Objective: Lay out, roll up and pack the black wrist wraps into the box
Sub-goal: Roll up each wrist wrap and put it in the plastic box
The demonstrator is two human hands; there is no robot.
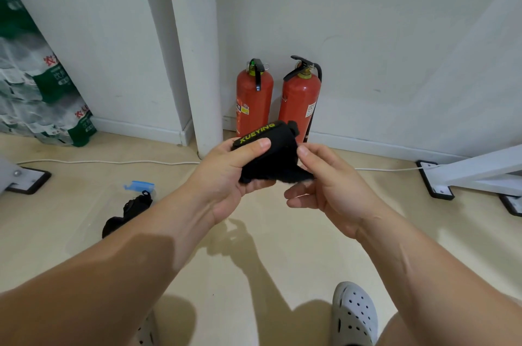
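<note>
Fingers of the left hand (226, 176) clamp the partly rolled black fabric wrist wrap with yellow lettering (275, 157). Those of the right hand (330, 190) pinch its loose end, in front of the red fire extinguishers (299, 102). If either pinch goes slack, the roll could spring open.

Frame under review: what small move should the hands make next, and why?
Probably wind the loose end onto the roll. The left hand grips the rolled part of the wrap in the air, and the right hand pinches its fuzzy free end, which sticks out unrolled. A second wrap lies on the floor, likely for afterwards.
</note>
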